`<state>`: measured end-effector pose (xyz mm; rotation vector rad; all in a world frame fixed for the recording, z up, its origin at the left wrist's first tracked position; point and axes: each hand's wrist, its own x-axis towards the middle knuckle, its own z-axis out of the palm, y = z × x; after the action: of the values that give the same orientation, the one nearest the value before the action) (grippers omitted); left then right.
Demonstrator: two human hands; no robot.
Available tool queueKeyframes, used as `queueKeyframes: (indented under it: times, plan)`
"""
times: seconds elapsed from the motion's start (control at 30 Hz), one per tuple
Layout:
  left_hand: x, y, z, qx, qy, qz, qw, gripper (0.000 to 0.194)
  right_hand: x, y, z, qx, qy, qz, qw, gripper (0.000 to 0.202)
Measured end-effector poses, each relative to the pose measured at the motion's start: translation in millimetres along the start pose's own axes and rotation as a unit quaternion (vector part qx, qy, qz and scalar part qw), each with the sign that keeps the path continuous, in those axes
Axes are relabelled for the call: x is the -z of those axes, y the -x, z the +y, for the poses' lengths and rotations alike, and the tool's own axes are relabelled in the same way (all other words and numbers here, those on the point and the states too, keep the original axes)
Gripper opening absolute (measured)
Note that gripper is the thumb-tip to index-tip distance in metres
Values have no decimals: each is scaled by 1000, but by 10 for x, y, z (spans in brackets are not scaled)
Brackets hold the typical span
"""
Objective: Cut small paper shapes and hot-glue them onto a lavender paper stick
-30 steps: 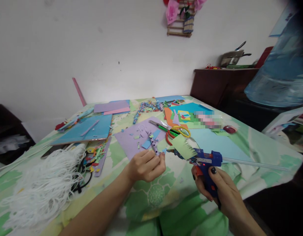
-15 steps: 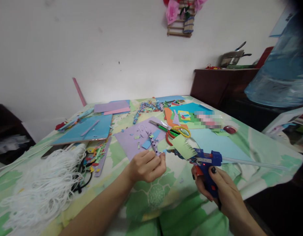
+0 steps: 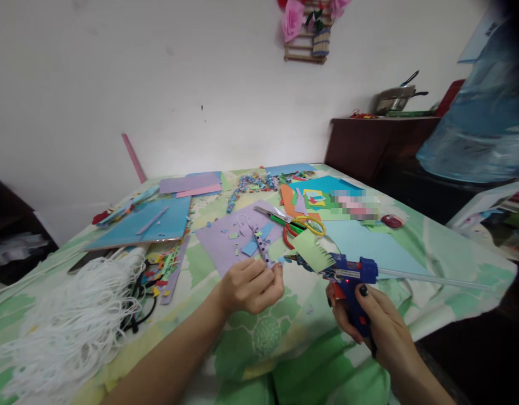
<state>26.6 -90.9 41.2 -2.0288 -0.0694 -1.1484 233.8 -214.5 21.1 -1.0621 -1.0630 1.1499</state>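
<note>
My left hand (image 3: 253,286) pinches the dotted lilac paper strip (image 3: 262,247) above the lilac sheet (image 3: 221,239); my right hand (image 3: 379,315) grips the blue glue gun (image 3: 352,278), nozzle close by. Steady now: small dab, fingertips clear of that tip!

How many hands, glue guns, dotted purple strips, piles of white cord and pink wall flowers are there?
Hands: 2 (left hand, right hand)
Glue gun: 1, in the right hand
Dotted purple strip: 1, in the left hand
Pile of white cord: 1
Pink flowers: 2
Total: 7
</note>
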Motion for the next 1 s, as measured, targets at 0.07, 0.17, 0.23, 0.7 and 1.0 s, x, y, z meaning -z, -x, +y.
queueKeyframes:
  times: [0.07, 0.17, 0.23, 0.7, 1.0]
  plan:
    - [-1, 6, -1, 1, 5, -1, 1000, 16, 4, 5, -3, 0, 1, 0, 1000, 39]
    - [-1, 11, 0, 6, 12, 0, 1000, 16, 8, 19, -16, 2, 9, 1, 1000, 38]
    - [-1, 7, 3, 10, 13, 4, 1000, 17, 10, 25, -25, 3, 12, -2, 1000, 39]
    - [-11, 25, 9, 16, 11, -1, 1000, 16, 1, 28, -51, -2, 50, 3, 999, 38]
    - [-3, 15, 9, 21, 20, 1, 1000, 16, 5, 28, -54, 4, 55, 16, 998, 37]
